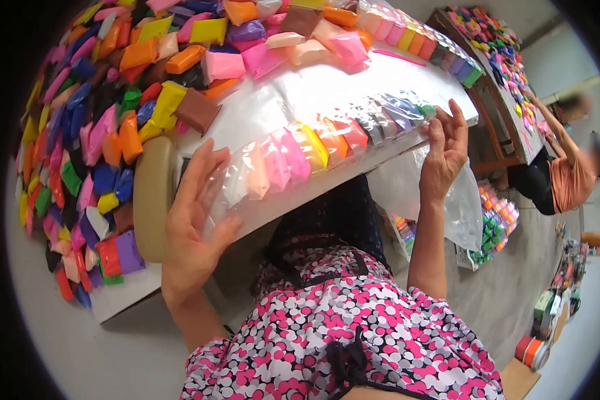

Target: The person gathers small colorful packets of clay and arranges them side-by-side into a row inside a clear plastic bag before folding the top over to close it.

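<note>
A long clear plastic bag holds a row of small packets, running from white and pink through yellow, orange and red to dark and green. It lies along the near edge of the white table. My left hand grips the bag's left end, thumb on the near side and fingers over the far side. At the right end, my right hand is raised, fingers apart and slightly bent, fingertips right by the plastic.
Loose coloured packets are heaped across the table's left and back. Another filled bag lies beyond. A tan pad sits left; a clear plastic sheet hangs below the edge. At right, a person works at another packet-covered table.
</note>
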A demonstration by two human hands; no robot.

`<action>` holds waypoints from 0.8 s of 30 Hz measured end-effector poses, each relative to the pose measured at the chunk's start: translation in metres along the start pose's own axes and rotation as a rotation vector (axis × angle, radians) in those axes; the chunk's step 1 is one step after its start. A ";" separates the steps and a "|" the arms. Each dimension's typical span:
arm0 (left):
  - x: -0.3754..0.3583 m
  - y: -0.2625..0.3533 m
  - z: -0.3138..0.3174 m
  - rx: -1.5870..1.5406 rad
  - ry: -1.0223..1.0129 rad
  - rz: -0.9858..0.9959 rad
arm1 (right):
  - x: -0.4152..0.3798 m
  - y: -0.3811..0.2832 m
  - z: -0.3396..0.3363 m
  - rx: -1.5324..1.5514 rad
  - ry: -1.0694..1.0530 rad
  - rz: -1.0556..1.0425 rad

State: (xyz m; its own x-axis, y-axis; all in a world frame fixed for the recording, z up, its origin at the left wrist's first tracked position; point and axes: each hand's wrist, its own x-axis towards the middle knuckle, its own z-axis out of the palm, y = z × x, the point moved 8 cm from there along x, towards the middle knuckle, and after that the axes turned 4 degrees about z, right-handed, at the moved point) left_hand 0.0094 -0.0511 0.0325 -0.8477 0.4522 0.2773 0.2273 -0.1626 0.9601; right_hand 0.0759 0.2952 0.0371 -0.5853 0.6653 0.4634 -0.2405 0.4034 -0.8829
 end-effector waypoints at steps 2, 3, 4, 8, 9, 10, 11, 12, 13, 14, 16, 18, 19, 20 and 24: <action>-0.007 -0.005 -0.005 0.073 0.020 -0.089 | 0.000 0.002 -0.002 0.043 -0.013 -0.018; -0.009 -0.002 -0.001 0.098 0.044 -0.081 | 0.000 0.000 -0.005 0.021 0.005 -0.019; -0.009 0.000 0.002 0.120 0.065 -0.073 | 0.000 -0.002 -0.004 0.006 0.009 -0.024; -0.009 -0.009 -0.002 0.332 0.100 -0.026 | 0.000 -0.005 -0.003 -0.088 0.013 -0.073; -0.008 -0.010 -0.004 0.340 0.121 -0.034 | 0.000 -0.005 -0.002 -0.105 0.007 -0.075; -0.008 -0.011 -0.004 0.348 0.141 -0.043 | 0.002 -0.005 -0.002 -0.122 0.002 -0.076; -0.008 -0.011 -0.005 0.355 0.160 -0.049 | 0.002 -0.004 -0.002 -0.084 -0.012 -0.068; -0.007 -0.010 -0.005 0.378 0.167 -0.026 | 0.003 -0.004 -0.001 -0.045 -0.026 -0.060; -0.007 -0.011 -0.005 0.402 0.173 -0.005 | 0.003 -0.003 -0.001 -0.006 -0.039 -0.050; -0.008 -0.011 -0.005 0.424 0.177 0.016 | 0.003 -0.003 -0.001 0.012 -0.042 -0.043; -0.009 -0.015 -0.005 0.394 0.147 0.001 | 0.002 -0.003 0.001 0.046 -0.047 -0.029; -0.008 -0.018 -0.004 0.381 0.136 -0.015 | 0.003 -0.001 0.001 0.052 -0.051 -0.023; -0.007 -0.020 -0.004 0.382 0.141 -0.021 | 0.003 -0.001 0.002 0.062 -0.057 -0.016; -0.006 -0.020 -0.004 0.382 0.145 -0.027 | 0.004 -0.001 0.001 0.071 -0.063 -0.008; -0.002 -0.020 0.000 0.262 0.162 -0.007 | 0.005 0.000 0.002 0.104 -0.078 0.005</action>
State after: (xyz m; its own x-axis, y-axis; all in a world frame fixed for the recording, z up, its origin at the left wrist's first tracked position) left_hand 0.0067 -0.0492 0.0132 -0.9104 0.3031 0.2815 0.3191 0.0817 0.9442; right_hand 0.0712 0.2971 0.0392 -0.6440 0.6149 0.4551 -0.3139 0.3302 -0.8902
